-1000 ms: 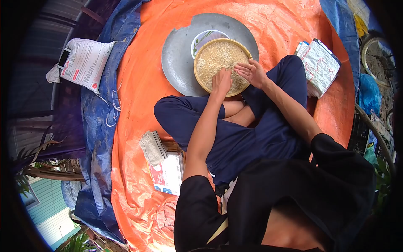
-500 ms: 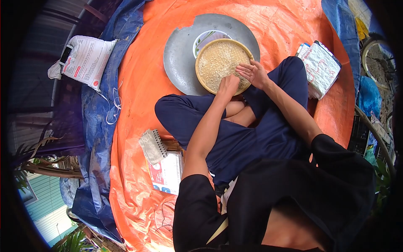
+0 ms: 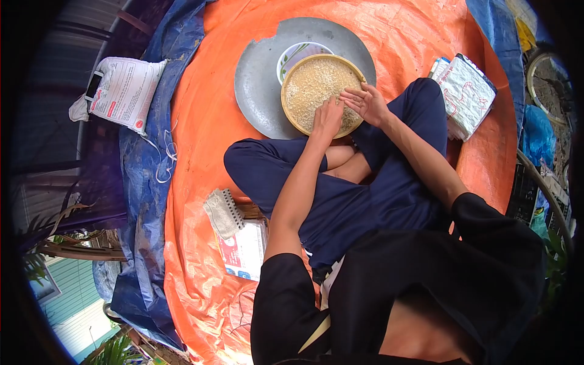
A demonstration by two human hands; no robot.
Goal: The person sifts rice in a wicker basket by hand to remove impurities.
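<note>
Mid-sort: left hand (image 3: 328, 117) and right hand (image 3: 367, 103) rest in grain (image 3: 310, 85), fingers spread loose, gripping nothing. Round basket (image 3: 289, 115) under fingers, on metal tray (image 3: 258, 85). Next probably pinching out bits, light touch.

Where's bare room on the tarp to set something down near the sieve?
Bare orange tarp lies left of the metal tray, up to the blue tarp. Another patch lies beyond the tray. Crowded: both hands, left and right, over the sieve, and the bag by the knee.
</note>
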